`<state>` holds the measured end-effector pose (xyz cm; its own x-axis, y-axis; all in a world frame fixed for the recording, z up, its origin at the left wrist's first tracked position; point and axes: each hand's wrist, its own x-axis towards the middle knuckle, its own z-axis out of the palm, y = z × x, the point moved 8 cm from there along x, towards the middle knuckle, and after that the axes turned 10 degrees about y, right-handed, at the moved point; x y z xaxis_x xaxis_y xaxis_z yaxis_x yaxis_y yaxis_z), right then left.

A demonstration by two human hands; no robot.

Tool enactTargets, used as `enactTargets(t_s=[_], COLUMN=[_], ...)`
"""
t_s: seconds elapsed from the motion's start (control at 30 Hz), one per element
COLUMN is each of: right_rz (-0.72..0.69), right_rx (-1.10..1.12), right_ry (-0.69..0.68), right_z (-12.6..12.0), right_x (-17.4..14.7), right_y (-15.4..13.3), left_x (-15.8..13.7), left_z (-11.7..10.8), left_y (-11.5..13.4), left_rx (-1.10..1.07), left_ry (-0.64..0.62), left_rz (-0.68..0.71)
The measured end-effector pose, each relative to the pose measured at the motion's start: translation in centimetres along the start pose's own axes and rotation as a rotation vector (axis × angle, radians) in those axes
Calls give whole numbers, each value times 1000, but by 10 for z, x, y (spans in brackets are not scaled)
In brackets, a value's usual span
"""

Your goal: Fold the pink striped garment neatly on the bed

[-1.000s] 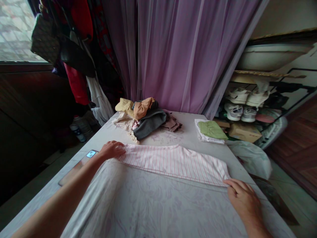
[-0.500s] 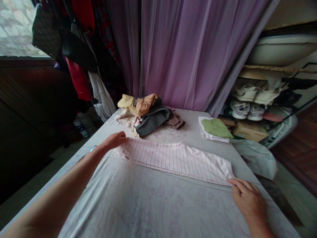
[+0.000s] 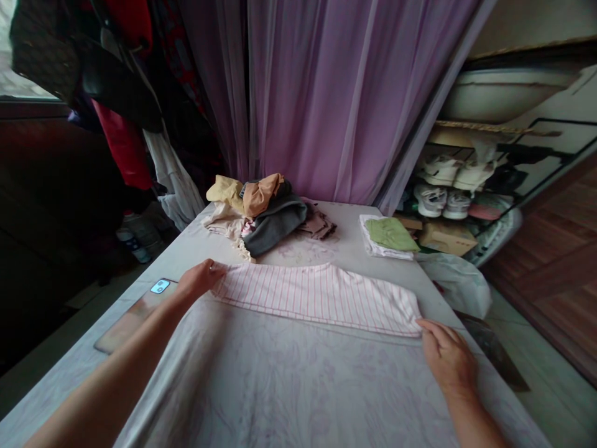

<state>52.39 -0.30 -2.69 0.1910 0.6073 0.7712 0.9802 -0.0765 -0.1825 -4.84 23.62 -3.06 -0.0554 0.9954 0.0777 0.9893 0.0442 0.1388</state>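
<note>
A white garment with pink stripes (image 3: 317, 295), folded into a long strip, lies stretched across the table; its exact kind I cannot tell. My left hand (image 3: 200, 279) is closed on its left end, fingers pinching the cloth. At the opposite end my right hand (image 3: 448, 356) grips the lower right corner between thumb and fingers. Just behind the strip sits a heap of crumpled clothes, with a dark grey piece (image 3: 275, 225), a tan piece (image 3: 262, 194) and a yellow one (image 3: 224, 190).
A green folded cloth (image 3: 390, 234) rests on white folded cloth at the table's (image 3: 298, 386) far right. Beside my left forearm lies a phone (image 3: 128, 320). Purple curtains (image 3: 308, 99) hang behind the table. To the right stands a rack with shoes (image 3: 443, 202) and a basin (image 3: 508, 93).
The view has shifted, so more of the phone shows by my left arm. Both hands keep hold of the striped garment, which lies much as before.
</note>
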Motion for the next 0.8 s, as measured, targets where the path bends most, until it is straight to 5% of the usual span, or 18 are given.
enactTargets(t_s=[0.27,0.47,0.63,0.8], right_rz=[437,446,574,663], right_rx=[-233,-407,-273,-19], right_ry=[-287,-596,-529,-212], right_z=[10,31,33,8], right_x=[2,14,22,30], right_y=[19,11,7,26], left_x=[2,-6,-15,-19], left_z=[-6,-9,-16,-22], left_y=[-8,1,8,-3], left_rx=[11,40,-34,-262], left_ry=[-67,-21,77,47], left_rz=[-12,62,-12,-166])
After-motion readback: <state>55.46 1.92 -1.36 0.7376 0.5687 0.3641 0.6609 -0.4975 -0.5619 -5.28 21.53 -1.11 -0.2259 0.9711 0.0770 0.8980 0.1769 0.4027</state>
